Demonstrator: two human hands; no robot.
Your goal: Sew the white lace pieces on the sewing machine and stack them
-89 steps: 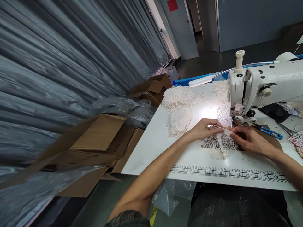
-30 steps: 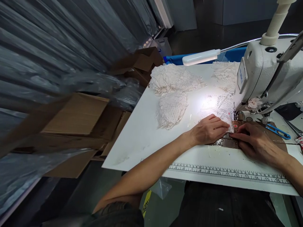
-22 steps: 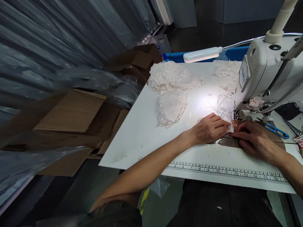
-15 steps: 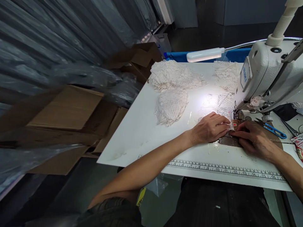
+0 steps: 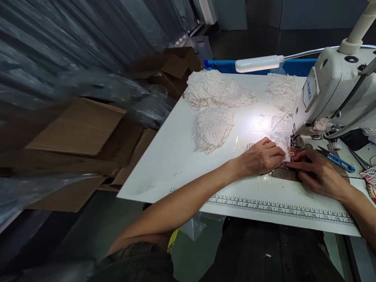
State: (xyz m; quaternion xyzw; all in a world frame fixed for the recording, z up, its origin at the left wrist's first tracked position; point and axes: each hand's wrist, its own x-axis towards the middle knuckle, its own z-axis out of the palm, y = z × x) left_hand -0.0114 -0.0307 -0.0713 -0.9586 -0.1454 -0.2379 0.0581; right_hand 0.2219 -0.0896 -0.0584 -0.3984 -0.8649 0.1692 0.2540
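A piece of white lace fabric (image 5: pixel 272 125) lies beside the needle area of the white sewing machine (image 5: pixel 329 86), bunched near the presser foot (image 5: pixel 293 140). My left hand (image 5: pixel 263 157) presses on its near end, fingers bent and close together on the lace. From the other side, my right hand (image 5: pixel 319 171) pinches at the lace's near edge, thumb and index finger meeting it just in front of the foot. The fingertips of both hands nearly touch, and the exact grip is partly hidden. Blue thread snips (image 5: pixel 337 159) lie just beyond my right hand.
Stacks of white lace (image 5: pixel 219 90) and a smaller lace pile (image 5: pixel 213 129) sit on the white table (image 5: pixel 164 168). More lace (image 5: pixel 282 90) lies behind. A lamp (image 5: pixel 258 64) hangs over the far edge. A printed ruler (image 5: pixel 276 208) runs along the front. Cardboard boxes (image 5: pixel 76 125) stand left.
The view has shifted slightly. Both hands stay at the lace in front of the presser foot, with only small finger movement.
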